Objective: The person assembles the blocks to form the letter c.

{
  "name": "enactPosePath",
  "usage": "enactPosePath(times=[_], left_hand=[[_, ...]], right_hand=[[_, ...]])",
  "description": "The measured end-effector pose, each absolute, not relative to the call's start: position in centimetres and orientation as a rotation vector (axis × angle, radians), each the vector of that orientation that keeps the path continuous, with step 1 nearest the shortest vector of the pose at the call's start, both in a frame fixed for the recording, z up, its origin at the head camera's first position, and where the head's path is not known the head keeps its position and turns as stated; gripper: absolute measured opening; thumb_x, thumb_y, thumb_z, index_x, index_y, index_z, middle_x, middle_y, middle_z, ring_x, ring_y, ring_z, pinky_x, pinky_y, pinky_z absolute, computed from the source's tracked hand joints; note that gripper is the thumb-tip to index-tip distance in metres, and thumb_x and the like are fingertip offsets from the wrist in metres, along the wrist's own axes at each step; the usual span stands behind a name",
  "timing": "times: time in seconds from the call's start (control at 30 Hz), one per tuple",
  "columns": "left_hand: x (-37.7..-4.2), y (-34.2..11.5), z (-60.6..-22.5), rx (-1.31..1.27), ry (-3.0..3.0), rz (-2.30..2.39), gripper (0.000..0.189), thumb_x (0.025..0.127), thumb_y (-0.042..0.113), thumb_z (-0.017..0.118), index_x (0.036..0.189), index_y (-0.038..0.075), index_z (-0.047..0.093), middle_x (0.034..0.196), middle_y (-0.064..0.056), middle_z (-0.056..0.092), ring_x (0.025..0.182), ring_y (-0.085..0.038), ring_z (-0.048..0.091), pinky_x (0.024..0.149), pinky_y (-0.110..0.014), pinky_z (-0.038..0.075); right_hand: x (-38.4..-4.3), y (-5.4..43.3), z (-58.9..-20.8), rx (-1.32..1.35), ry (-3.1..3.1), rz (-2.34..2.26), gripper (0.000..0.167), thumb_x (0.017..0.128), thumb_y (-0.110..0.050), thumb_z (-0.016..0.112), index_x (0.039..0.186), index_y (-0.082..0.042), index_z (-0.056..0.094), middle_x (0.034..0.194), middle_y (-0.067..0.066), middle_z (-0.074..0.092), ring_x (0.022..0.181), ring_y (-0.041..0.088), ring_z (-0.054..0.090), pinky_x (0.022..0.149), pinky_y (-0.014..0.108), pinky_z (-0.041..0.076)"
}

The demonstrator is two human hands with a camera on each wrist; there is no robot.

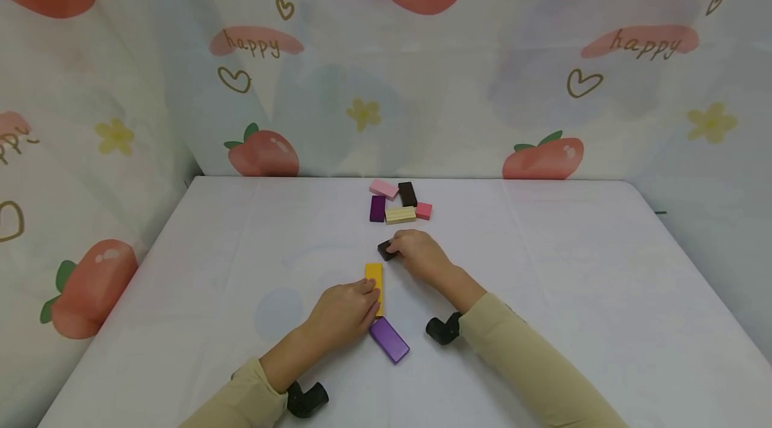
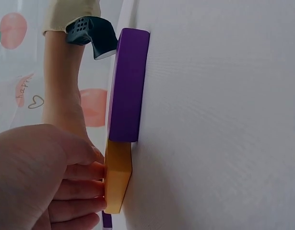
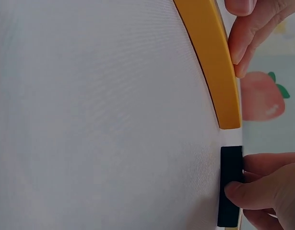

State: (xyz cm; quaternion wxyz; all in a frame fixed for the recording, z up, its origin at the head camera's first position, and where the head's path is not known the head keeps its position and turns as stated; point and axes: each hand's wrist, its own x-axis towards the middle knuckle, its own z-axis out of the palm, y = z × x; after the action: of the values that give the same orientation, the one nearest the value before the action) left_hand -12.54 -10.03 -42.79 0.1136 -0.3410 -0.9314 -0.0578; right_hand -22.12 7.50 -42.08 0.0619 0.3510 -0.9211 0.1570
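Note:
My right hand [image 1: 419, 255] pinches a small black block [image 1: 386, 251] low on the white table. The right wrist view shows the thumb on the side of this black block [image 3: 230, 187] and the fingers on its upper face. The fingertips of my left hand [image 1: 344, 307] rest on a long yellow block [image 1: 373, 272], fingers nearly straight. A purple block [image 1: 389, 341] lies at an angle by the near end of the yellow one. In the right wrist view a short gap separates the yellow block [image 3: 212, 62] from the black block.
Farther back sit several blocks: a light pink one [image 1: 384, 189], a black one [image 1: 407, 194], a dark purple one [image 1: 377, 209], a ridged cream one [image 1: 401, 216] and a coral-pink one [image 1: 424, 211]. A patterned curtain [image 1: 422, 93] stands behind the white table [image 1: 543, 280]. Black wrist camera mounts [image 1: 443, 329] jut from both sleeves.

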Motion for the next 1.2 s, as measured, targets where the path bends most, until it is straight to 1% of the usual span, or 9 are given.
enactPosePath(times=[0.53, 0.77, 1.2], left_hand=[[-12.63, -10.27, -43.03, -0.997, -2.734, -0.181, 0.024, 0.089, 0.021, 0.059, 0.1, 0.004, 0.07, 0.105, -0.008, 0.066, 0.098, -0.019, 0.062, 0.076, -0.032, 0.052], [-12.7, -10.33, -43.01, -1.0, -2.752, -0.167, 0.025, 0.089, 0.022, 0.058, 0.102, 0.004, 0.07, 0.107, -0.008, 0.065, 0.1, -0.019, 0.061, 0.078, -0.032, 0.052], [-12.71, -10.3, -42.91, -0.995, -2.776, -0.168, 0.026, 0.09, 0.022, 0.057, 0.105, 0.005, 0.07, 0.109, -0.008, 0.065, 0.102, -0.019, 0.06, 0.08, -0.031, 0.051]], right_hand=[[-22.26, 6.78, -42.29, 1.135, -2.736, 0.508, 0.016, 0.079, 0.008, 0.065, 0.09, -0.001, 0.072, 0.095, 0.007, 0.067, 0.093, 0.021, 0.062, 0.086, 0.032, 0.048], [-22.54, 6.73, -42.38, 1.213, -2.682, 0.541, 0.015, 0.079, 0.009, 0.065, 0.088, 0.0, 0.072, 0.092, 0.007, 0.067, 0.089, 0.02, 0.063, 0.084, 0.031, 0.049], [-22.65, 7.0, -42.39, 1.239, -2.707, 0.55, 0.016, 0.079, 0.01, 0.065, 0.089, -0.001, 0.071, 0.094, 0.008, 0.067, 0.094, 0.022, 0.062, 0.087, 0.033, 0.047]])
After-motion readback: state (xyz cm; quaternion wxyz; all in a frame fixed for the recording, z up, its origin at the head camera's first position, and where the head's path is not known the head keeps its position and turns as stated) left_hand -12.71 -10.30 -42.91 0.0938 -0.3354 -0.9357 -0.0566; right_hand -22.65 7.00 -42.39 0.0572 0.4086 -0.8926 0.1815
